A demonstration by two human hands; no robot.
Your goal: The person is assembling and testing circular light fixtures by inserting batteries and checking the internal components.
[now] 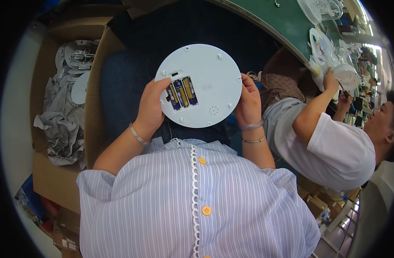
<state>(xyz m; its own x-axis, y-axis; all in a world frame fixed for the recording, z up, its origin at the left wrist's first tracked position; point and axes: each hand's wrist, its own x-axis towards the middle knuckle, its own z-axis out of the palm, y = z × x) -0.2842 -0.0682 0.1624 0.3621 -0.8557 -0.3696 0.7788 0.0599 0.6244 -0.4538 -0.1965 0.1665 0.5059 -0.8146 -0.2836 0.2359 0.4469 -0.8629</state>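
Between my hands is a round white plastic disc [210, 77], its flat back facing up. Several small posts stand near its rim, and a cluster of small holes shows at its lower right. Three dark-and-gold batteries [182, 93] lie side by side in an uncovered compartment on the disc's left part. My left hand [152, 101] grips the left rim, thumb on top beside the compartment and the other fingers hidden underneath. On the right rim, my right hand [250, 99] holds the disc with curled fingers, partly hidden behind the edge.
At left stands an open cardboard box [96, 86] with white round parts [79, 88] and crumpled paper [61, 133]. A green table [270, 21] spans the upper right. Close on my right, a co-worker in a white shirt [343, 146] handles a white round part [347, 76] with a tool.
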